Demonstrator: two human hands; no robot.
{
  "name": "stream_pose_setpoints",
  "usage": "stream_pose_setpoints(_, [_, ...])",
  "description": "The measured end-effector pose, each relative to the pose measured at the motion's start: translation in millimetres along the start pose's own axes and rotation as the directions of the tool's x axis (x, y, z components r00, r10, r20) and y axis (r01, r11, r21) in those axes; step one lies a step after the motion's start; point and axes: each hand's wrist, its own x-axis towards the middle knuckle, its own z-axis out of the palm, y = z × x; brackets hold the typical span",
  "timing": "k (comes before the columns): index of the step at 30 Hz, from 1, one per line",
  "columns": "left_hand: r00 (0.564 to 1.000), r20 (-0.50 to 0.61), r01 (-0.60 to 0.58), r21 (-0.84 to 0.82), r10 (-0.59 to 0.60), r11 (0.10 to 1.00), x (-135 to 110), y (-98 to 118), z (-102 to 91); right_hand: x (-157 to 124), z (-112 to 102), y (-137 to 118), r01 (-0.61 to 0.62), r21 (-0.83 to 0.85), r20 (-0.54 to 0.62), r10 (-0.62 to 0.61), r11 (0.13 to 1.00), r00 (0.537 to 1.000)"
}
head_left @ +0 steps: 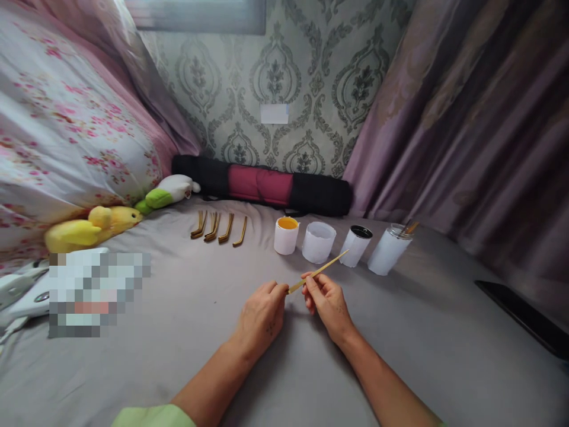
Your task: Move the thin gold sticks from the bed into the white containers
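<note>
1. Right hand (326,299): the grip is narrow, with the thumb and fingers pinching one thin stick (326,264) along its shaft.
2. Left hand (262,314): the fingers are bunched at the stick's thicker end. Whether they pinch this end or a small piece is hidden; cannot tell.
3. Stick position: above the grey sheet (191,287), tilted, pointed end to the upper right. The point overlaps the black-filled pot (352,254) in view; contact cannot be confirmed.
4. Step in hand (judgement): close work at the thicker end, steered by the right hand. The next move calls for a light, steady pinch and care to keep the point off the pot.
5. Count, pots: three; one yellow-filled pot (285,240), one pale pot (318,246), one black-filled.
6. Count, jar (387,256): one, right of the pots, with slim rods (412,227) standing in it; their number is unclear.
7. Count, bent brown pieces (226,230): four groups. The rightmost is a single piece; the others overlap, preventing an exact count.
8. Count, soft toys (75,232): two, at left.
</note>
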Motion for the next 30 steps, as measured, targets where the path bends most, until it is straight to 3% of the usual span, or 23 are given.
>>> stream_pose_setpoints(7, [0.995, -0.042, 0.071, -0.272, -0.085, 0.96, 3.2, -1.2, 3.2, 2.4, -2.6, 2.8, 0.019, 0.017, -0.024, -0.019, 1.0, 1.0])
stream_pose_setpoints(12, [0.974, 0.007, 0.202, -0.489, -0.228, 0.849, 5.2, -1.1, 6.6, 2.3, -4.3, 3.8, 0.022, 0.027, -0.059, -0.02, 0.999, 0.998])
stream_pose_setpoints(15, [0.942, 0.107, 0.31, -0.633, -0.317, 0.709, 7.2, -1.8, 9.3, 2.2, -5.0, 4.0, 0.018, 0.039, -0.078, -0.015, 0.999, 0.997])
stream_pose_setpoints(19, [0.89, 0.239, 0.406, -0.801, -0.387, 0.44, 10.1, -1.2, 13.0, 2.1, -5.4, 4.6, 0.021, 0.043, -0.091, -0.017, 0.999, 0.996])
stream_pose_setpoints(25, [0.849, 0.434, 0.479, -0.873, -0.301, 0.093, 10.2, 6.9, 10.3, 1.4, -5.5, 2.3, 0.028, 0.016, -0.082, -0.026, 0.999, 0.996])
stream_pose_setpoints(30, [0.818, 0.515, 0.507, -0.856, -0.257, -0.102, 10.6, 10.7, 8.0, 1.2, -6.0, 0.2, 0.021, -0.008, -0.102, -0.022, 1.0, 0.995])
